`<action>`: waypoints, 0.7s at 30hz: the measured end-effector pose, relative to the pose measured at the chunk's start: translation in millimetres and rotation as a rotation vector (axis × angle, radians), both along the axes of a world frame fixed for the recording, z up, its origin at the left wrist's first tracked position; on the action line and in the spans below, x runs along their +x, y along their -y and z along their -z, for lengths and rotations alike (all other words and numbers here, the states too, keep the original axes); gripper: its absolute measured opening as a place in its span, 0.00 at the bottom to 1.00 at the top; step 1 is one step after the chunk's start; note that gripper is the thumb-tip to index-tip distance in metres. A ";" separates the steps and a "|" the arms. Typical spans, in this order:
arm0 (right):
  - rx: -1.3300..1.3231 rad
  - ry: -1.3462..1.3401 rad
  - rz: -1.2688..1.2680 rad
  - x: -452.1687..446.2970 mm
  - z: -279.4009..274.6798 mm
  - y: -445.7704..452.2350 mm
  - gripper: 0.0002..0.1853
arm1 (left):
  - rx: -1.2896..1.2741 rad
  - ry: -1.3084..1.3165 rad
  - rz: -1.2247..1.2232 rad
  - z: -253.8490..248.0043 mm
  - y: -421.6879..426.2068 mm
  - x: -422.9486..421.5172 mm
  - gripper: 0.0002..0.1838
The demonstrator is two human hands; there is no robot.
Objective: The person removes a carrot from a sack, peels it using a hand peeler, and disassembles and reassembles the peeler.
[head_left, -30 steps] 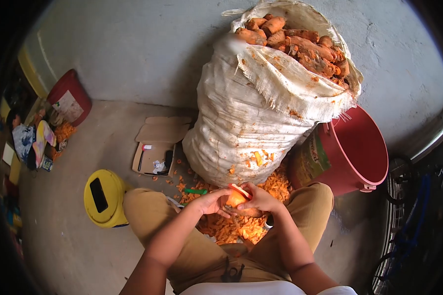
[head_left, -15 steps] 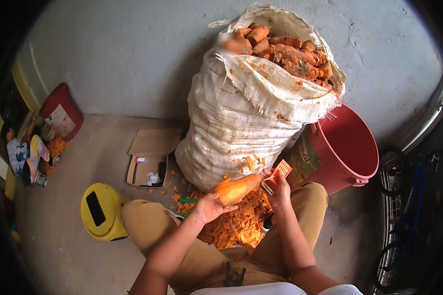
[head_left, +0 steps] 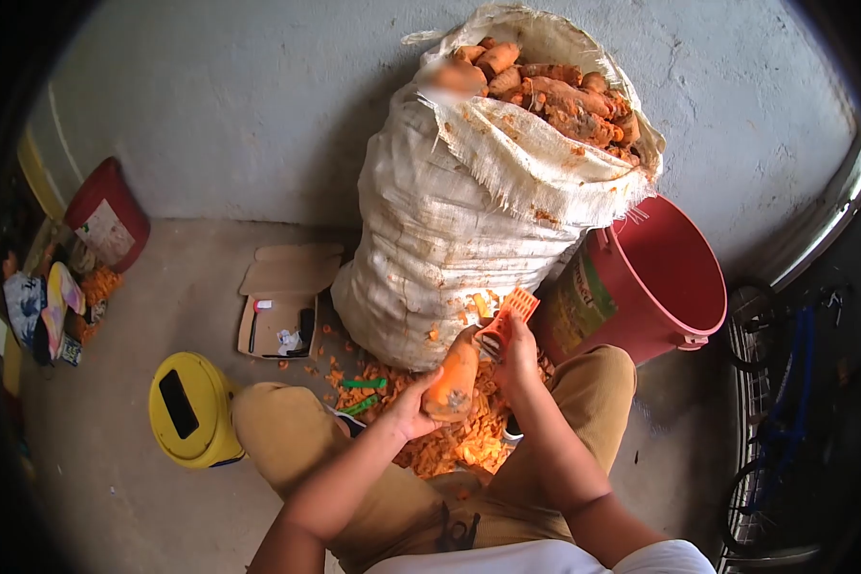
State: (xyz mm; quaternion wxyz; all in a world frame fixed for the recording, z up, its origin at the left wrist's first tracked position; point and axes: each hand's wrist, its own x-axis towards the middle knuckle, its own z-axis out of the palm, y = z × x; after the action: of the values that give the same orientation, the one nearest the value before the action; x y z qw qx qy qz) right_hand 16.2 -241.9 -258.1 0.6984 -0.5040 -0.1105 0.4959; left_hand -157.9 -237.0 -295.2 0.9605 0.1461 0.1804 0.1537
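Observation:
My left hand is closed round the thick lower end of a large, partly peeled carrot. The carrot's blunt end tilts toward me, and a darker patch shows at its far tip. In my right hand is an orange peeler with a slotted head, held against or very near the carrot's far end; whether the blade touches it I cannot tell. Below both hands, a heap of orange peelings lies between my legs. Two green strips, of a kind I cannot make out, lie beside the heap.
A tall white woven sack full of carrots leans at the wall. Right of it stands a red bucket. To the left are an open cardboard box, a yellow tub with a phone on its lid, and a red bin.
The carrot has turned from lying nearly sideways to pointing away from me, its blunt end now nearer. My right hand and the peeler have shifted left to the carrot's far end.

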 end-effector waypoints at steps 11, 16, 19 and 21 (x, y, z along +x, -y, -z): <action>0.239 0.343 0.033 -44.1 -15.2 4.4 0.13 | -0.122 -0.035 -0.274 -3.6 -11.9 4.2 0.31; 0.211 0.810 0.162 -65.7 3.1 1.0 0.15 | -0.105 -0.053 -0.297 -15.1 -3.1 8.3 0.31; 0.167 1.000 0.175 -67.8 -5.3 5.9 0.15 | -0.107 -0.053 -0.349 -13.5 -2.0 9.1 0.31; 0.134 1.092 0.223 -58.5 2.3 1.8 0.14 | -0.116 -0.078 -0.397 -20.2 -2.0 10.6 0.31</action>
State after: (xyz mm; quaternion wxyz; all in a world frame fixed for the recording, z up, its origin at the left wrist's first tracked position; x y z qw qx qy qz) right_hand -42.3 -243.6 -260.4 0.6187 -0.6507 -0.4332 0.0779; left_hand -147.3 -235.0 -275.0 0.9104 0.0580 0.2513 0.3236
